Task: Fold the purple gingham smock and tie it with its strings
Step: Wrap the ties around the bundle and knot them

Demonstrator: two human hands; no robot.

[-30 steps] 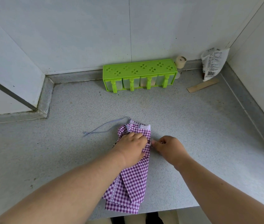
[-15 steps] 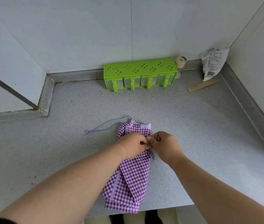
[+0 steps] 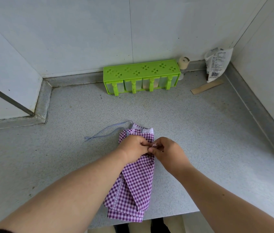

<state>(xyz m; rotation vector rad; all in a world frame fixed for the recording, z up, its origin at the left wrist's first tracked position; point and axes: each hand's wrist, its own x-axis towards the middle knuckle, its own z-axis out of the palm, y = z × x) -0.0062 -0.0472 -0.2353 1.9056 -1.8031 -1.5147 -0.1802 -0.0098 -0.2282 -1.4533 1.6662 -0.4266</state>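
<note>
Both hands meet over the upper part of the purple gingham smock (image 3: 138, 180), which lies folded into a long narrow bundle on the grey surface (image 3: 200, 132), its near end at the surface's front edge. The left hand (image 3: 133, 150) rests on the cloth with fingers curled, pinning the fold, while the right hand (image 3: 168, 152) pinches something small at the bundle's right edge, probably a tie string, though too little of it shows to be sure. To do this well, I judge the left hand should keep its weight on the fold while the right draws the tie across. A second ago the right hand lay just beside the bundle; it has since closed against the left. Beyond, the blue string (image 3: 106, 132) trails loose to the left. Farther back stands the green condiment rack (image 3: 141, 76).
</note>
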